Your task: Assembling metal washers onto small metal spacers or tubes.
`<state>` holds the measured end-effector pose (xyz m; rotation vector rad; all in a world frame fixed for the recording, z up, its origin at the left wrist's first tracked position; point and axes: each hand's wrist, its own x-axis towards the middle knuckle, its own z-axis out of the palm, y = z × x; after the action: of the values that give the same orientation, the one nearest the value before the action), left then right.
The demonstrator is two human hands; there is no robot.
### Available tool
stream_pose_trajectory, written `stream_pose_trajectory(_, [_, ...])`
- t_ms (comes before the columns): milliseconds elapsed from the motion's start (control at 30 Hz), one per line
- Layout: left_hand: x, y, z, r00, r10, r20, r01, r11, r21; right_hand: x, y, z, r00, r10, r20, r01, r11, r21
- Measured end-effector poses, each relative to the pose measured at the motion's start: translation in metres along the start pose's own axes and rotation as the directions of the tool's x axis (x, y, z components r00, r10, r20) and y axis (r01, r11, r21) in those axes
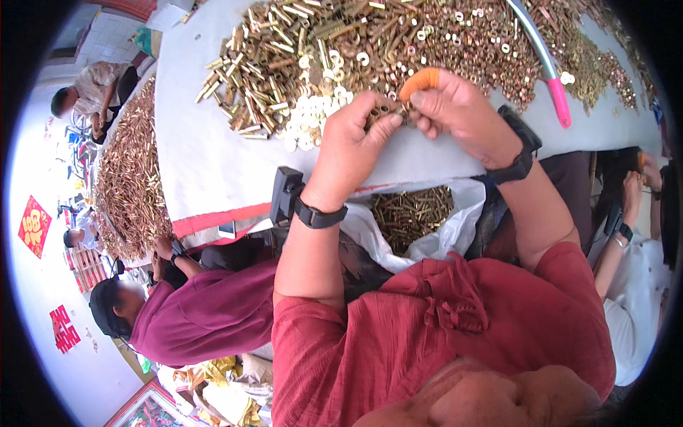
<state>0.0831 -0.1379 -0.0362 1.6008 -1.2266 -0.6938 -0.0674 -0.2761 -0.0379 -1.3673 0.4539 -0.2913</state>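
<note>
Holds a few short metal tubes (pixel 379 112) in the left hand (pixel 354 146), clamped between thumb and curled fingers, over the near part of the bench (pixel 192 149). Has the right hand (pixel 462 117) just beside, with thumb and fingertips drawn together close to the ends of the tubes. Cannot tell what, if anything, is pinched there. Wears an orange cover (pixel 420 82) on one finger of the right hand, a black strap with a boxy device on each wrist, and a red shirt (pixel 427 313).

Works in front of a broad heap of metal parts: long brass-coloured tubes (pixel 249 78) to the left, bright flat washers (pixel 309 117) nearest the left hand, small ring-shaped pieces (pixel 441 43) beyond both hands. Has a curved metal tool with a pink handle (pixel 558 103) to the right, lying partly across the heap. Has a white plastic bag (pixel 469 206) of similar brass-coloured pieces (pixel 409 217) open below the bench edge, between the forearms.

Sits near a person in a maroon top (pixel 206 306) on the left, with hands at a second heap (pixel 128 171), and near a person in white (pixel 633 306) on the right.
</note>
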Motion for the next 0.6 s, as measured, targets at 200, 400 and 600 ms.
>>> stream_pose_trajectory(200, [-0.006, -0.003, -0.002, 0.997, -0.055, 0.051, 0.059, 0.993, -0.099, -0.006, 0.005, 0.015, 0.988, -0.148, -0.049, 0.146, 0.988, -0.042])
stream_pose_trajectory(400, [-0.008, -0.005, -0.001, 0.997, 0.011, 0.081, 0.005, 0.983, -0.185, -0.006, 0.001, 0.003, 0.995, 0.027, 0.093, -0.043, 0.983, 0.176])
stream_pose_trajectory(600, [-0.005, -0.007, 0.000, 0.996, -0.042, 0.078, 0.057, 0.976, -0.210, -0.017, -0.023, 0.011, 0.940, -0.338, 0.041, 0.304, 0.779, -0.549])
